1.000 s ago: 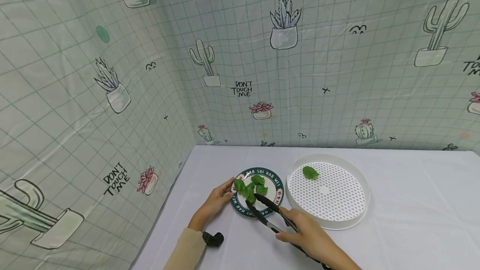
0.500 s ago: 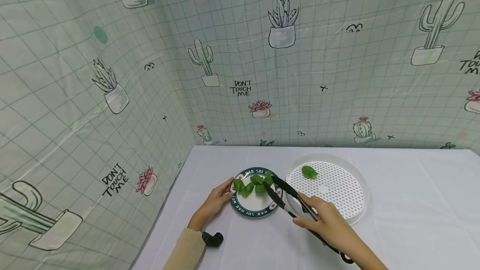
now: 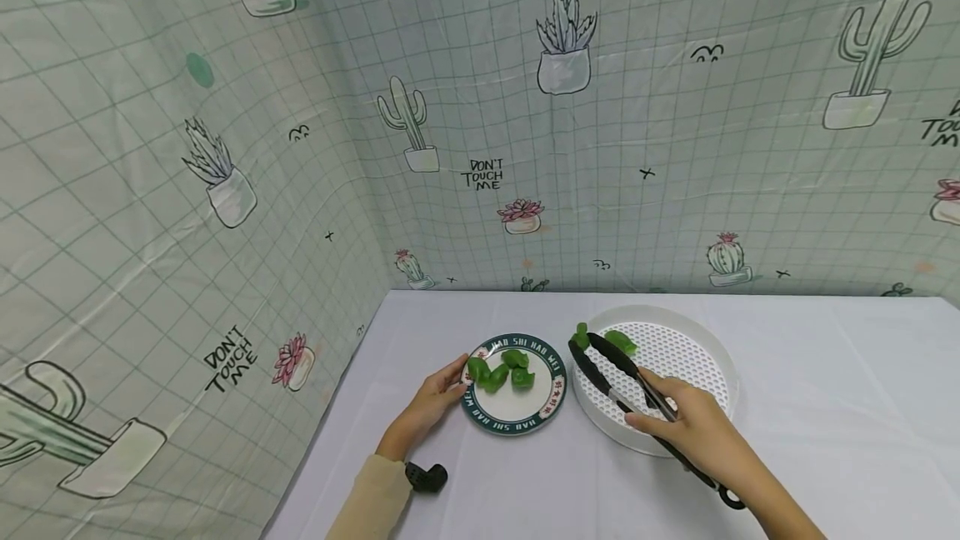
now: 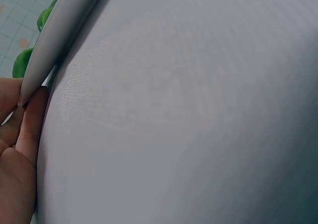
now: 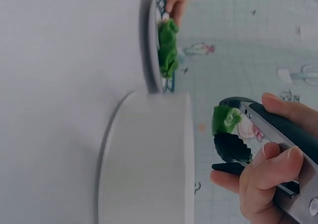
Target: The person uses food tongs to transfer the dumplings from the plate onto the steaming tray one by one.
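Observation:
My left hand pinches the left rim of a small white plate with a dark green lettered border. Several green leaves lie on it. In the left wrist view, thumb and fingers grip the plate's edge from both sides. My right hand holds black-and-silver kitchen tongs over a round white tray with a perforated insert. Between the tong tips is a green leaf, above the tray wall. Another leaf lies on the insert, partly behind the tongs.
A white cloth covers the table, with plate and tray side by side. Behind and to the left hang grid-patterned curtains printed with cacti. A black device sits at my left wrist.
My right hand has lifted one leaf off the plate with the tongs and carried it rightward and back, over the tray. My left hand has stayed on the plate rim.

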The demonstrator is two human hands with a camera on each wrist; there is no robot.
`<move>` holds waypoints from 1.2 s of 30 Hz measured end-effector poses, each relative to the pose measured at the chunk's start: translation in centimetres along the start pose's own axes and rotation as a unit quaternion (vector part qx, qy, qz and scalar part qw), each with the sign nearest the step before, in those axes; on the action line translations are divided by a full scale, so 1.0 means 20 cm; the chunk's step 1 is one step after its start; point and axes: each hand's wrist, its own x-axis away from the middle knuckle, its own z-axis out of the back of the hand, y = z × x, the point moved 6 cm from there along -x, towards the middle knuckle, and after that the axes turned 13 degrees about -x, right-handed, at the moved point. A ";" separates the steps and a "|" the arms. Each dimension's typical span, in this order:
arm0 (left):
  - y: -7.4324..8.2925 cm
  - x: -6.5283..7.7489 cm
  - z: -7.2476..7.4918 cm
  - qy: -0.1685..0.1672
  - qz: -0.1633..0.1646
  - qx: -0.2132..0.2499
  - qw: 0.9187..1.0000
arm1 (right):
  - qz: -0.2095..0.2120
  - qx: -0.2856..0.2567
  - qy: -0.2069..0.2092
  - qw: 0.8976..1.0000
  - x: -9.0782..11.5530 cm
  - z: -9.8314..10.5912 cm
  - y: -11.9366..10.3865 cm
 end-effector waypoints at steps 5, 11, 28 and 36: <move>0.00 0.00 0.00 -0.002 0.003 0.000 1.000 | -0.008 0.006 -0.005 1.000 0.01 0.06 0.07; -0.01 -0.01 -0.01 -0.002 0.007 0.003 1.000 | -0.017 0.020 -0.006 1.000 -0.01 0.14 0.14; 0.00 -0.01 -0.02 -0.004 -0.004 -0.004 1.000 | -0.044 0.075 -0.010 0.996 -0.06 0.28 0.30; 0.01 0.00 -0.01 -0.001 -0.022 -0.012 1.000 | -0.077 0.086 -0.018 0.993 -0.08 0.30 0.36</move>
